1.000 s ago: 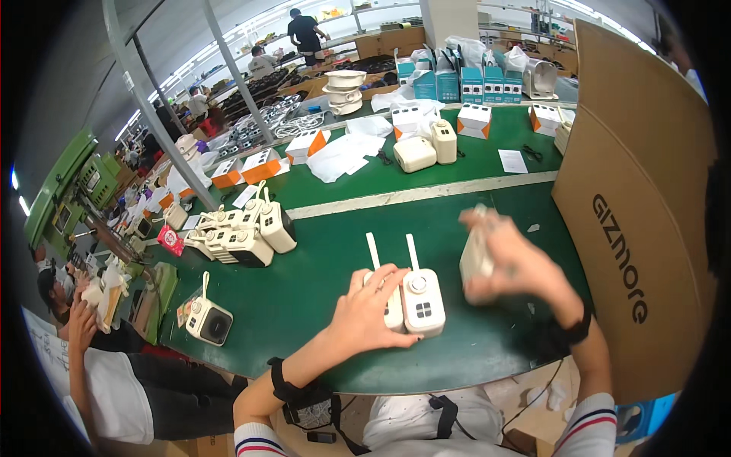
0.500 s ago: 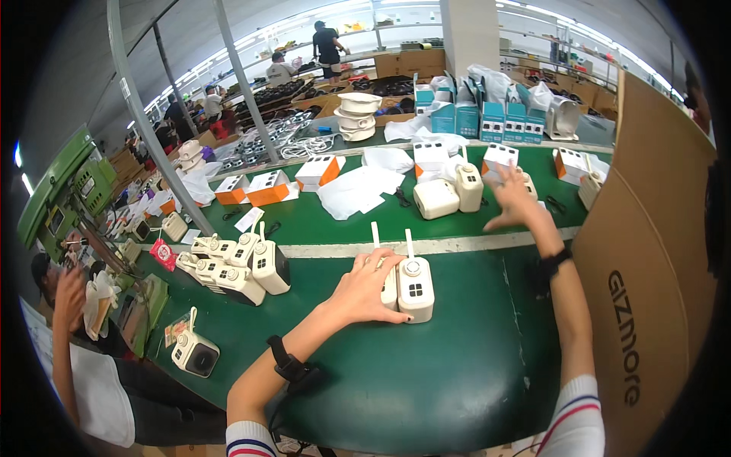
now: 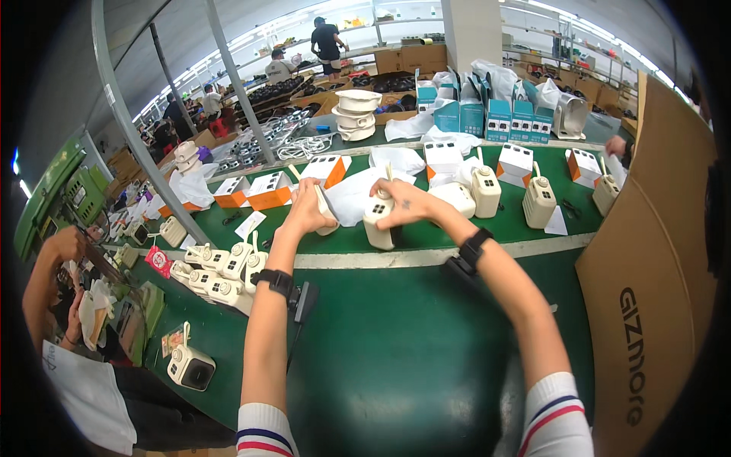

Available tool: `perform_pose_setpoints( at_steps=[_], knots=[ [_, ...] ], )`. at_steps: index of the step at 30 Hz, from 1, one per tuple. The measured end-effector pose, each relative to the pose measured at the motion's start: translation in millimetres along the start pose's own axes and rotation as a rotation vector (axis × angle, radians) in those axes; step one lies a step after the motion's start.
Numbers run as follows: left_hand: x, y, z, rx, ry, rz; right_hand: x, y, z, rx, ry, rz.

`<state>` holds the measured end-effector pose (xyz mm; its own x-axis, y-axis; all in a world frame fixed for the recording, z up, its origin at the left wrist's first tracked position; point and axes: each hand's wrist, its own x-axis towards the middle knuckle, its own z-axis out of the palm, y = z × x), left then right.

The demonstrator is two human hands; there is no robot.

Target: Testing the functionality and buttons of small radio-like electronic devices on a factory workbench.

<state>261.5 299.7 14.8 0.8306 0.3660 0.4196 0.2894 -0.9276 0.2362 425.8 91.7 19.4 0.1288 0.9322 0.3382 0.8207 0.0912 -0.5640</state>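
Both my arms stretch forward over the green table (image 3: 396, 358), past its white stripe (image 3: 518, 250). My left hand (image 3: 304, 209) grips a white antenna device (image 3: 327, 221), mostly hidden behind the fingers. My right hand (image 3: 405, 204) is closed over the top of a cream box-shaped device (image 3: 378, 228) with a thin antenna sticking up. The two devices stand close together just beyond the stripe, in front of white plastic bags (image 3: 354, 194). Each wrist wears a black band.
A cluster of white devices (image 3: 221, 274) sits at the left and a single one (image 3: 190, 367) near the front edge. Cream devices (image 3: 539, 202), orange-and-white boxes (image 3: 266, 190) and teal boxes (image 3: 487, 118) lie further back. A large cardboard box (image 3: 647, 305) stands at the right. Another person (image 3: 68, 327) works at the left.
My left hand has left the spot near my body and moved forward across the stripe with a device. My right hand has come back left onto the cream device.
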Motion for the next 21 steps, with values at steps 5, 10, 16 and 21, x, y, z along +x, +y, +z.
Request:
perform_pose_setpoints(
  at_steps=[5,10,16,21],
  knots=[
    [15,-32,18,0.121,-0.286,0.002,24,42,16,-0.008,-0.109,0.117],
    [13,22,-16,0.541,-0.296,-0.159,-22,46,-56,-0.193,0.192,0.286],
    [23,197,69,0.108,0.068,0.375,-121,94,-102,-0.264,0.398,0.803],
    [32,227,161,-0.144,-0.233,0.111,-149,113,-62,-0.222,0.672,0.737]
  ],
)
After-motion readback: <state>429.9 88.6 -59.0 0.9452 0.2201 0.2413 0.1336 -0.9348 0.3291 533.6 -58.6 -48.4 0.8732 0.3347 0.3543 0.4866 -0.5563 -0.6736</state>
